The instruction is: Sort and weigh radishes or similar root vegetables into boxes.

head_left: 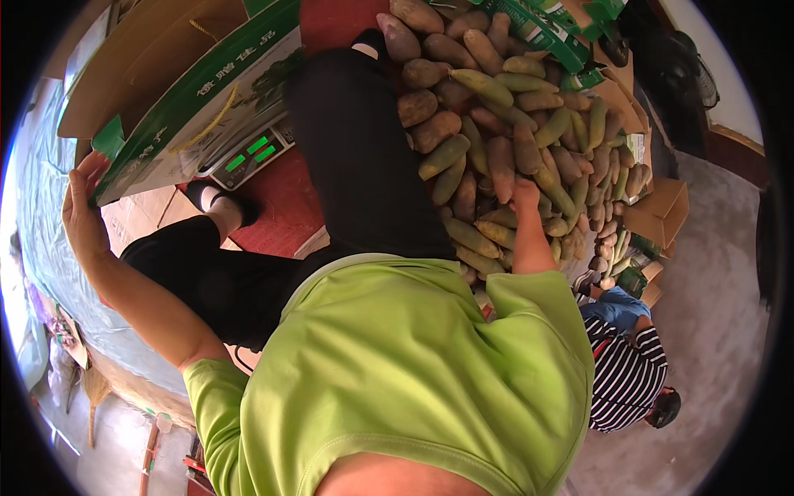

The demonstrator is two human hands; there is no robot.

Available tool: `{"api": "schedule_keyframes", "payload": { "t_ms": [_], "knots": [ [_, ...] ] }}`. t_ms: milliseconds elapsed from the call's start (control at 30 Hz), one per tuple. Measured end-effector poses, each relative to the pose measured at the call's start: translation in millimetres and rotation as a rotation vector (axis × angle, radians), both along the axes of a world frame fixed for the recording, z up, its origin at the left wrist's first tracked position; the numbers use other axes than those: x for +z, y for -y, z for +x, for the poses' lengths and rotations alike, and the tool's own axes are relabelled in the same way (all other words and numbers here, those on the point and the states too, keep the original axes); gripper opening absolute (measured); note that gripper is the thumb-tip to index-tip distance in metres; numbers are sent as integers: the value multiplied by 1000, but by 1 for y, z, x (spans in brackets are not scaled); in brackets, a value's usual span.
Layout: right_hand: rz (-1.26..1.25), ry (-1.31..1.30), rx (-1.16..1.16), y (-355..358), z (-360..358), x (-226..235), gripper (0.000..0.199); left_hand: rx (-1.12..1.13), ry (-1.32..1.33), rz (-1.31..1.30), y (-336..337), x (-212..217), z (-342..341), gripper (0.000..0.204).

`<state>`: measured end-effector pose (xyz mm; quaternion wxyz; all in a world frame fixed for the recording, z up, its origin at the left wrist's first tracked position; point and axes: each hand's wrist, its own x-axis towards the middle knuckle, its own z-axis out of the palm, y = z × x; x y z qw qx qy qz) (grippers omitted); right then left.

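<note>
A large green-and-white cardboard box (198,107) with yellow cord handles tilts at the upper left, its brown inside showing. My left hand (87,202) grips its near left corner, fingers partly hidden by a green flap. On the right, my right hand (525,194) reaches into a heap of long radishes (471,240), some green and others reddish-brown as if coated with soil. Its fingers are closed at the lower end of a reddish-brown radish (501,169). Beneath the box stands a weighing scale (252,159) with lit green displays.
Red cloth or carpet (281,211) lies under the scale, beside my feet. Opened green cartons (546,37) and a brown cardboard box (657,211) edge the heap. Another person in a striped top (624,372) crouches at the lower right. A broom (95,388) stands at the lower left.
</note>
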<state>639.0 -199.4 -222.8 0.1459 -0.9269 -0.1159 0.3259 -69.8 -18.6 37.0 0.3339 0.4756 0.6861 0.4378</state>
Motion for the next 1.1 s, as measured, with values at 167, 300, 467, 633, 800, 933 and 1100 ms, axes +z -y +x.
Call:
{"api": "schedule_keyframes", "payload": {
  "t_ms": [167,300,467,633,800,933,1100],
  "knots": [
    [-70,2,-141,59,22,-24,53,14,153,23,-16,-7,3,51],
    [51,127,-141,53,25,-27,70,21,178,19,-17,-11,-4,52],
    [104,247,-87,-3,25,14,83,17,226,40,-14,-14,-15,52],
    [31,432,219,-33,36,17,93,27,259,48,-15,-17,-17,52],
    [-258,476,303,-54,16,17,92,18,174,70,-11,-11,-4,49],
    [-324,497,248,-65,4,36,91,38,145,69,-8,-6,10,45],
    [-239,466,240,-68,-1,33,90,45,119,64,-5,0,14,43]
  ]
}}
